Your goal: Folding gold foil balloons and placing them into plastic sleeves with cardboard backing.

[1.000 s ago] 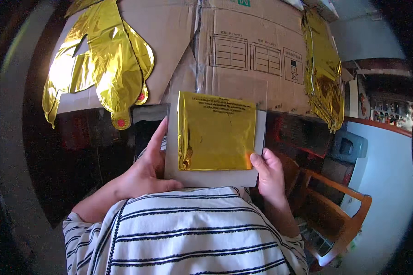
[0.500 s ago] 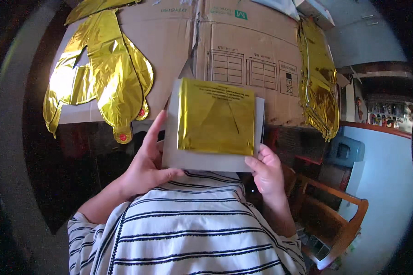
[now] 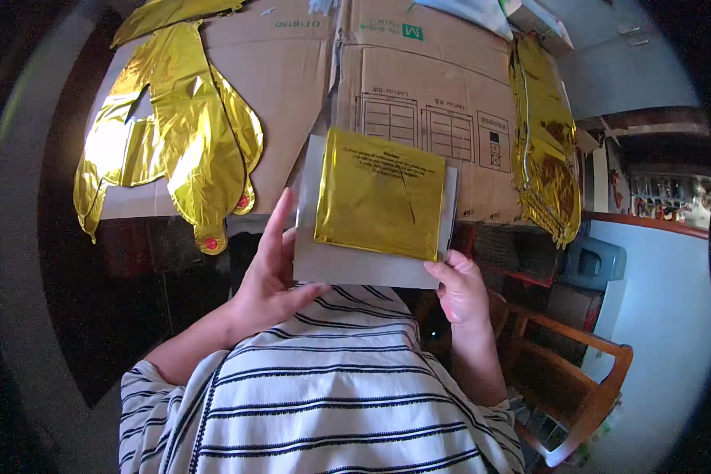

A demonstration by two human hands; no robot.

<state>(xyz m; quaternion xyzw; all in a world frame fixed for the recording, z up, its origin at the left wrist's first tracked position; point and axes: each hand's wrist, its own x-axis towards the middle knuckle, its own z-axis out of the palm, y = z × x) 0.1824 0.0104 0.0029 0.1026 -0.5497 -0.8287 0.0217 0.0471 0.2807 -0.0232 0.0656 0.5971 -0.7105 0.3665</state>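
A flat square of folded gold foil [image 3: 379, 201] with a few printed lines lies on a pale grey flat card or sleeve [image 3: 347, 265], held before my chest. My right hand [image 3: 462, 288] pinches the lower right corner of this stack, thumb on top and fingers beneath. At the left edge, my left hand [image 3: 268, 276] has its fingers stretched up and its thumb pointing out along the lower edge. Some of its fingers go behind the card. A flat gold foil balloon [image 3: 182, 118] with red round tabs lies at the left on the cardboard.
Flattened brown cardboard [image 3: 284, 59] covers the table ahead. More gold foil [image 3: 545, 134] hangs over its right side, and another piece [image 3: 166, 16] lies at the far left. A wooden chair [image 3: 561, 363] and a blue-grey plastic stool [image 3: 592, 265] stand at the right.
The stack has shifted slightly right and up and turned a little clockwise. My left hand has moved right with it, while my right hand keeps its grip on the corner.
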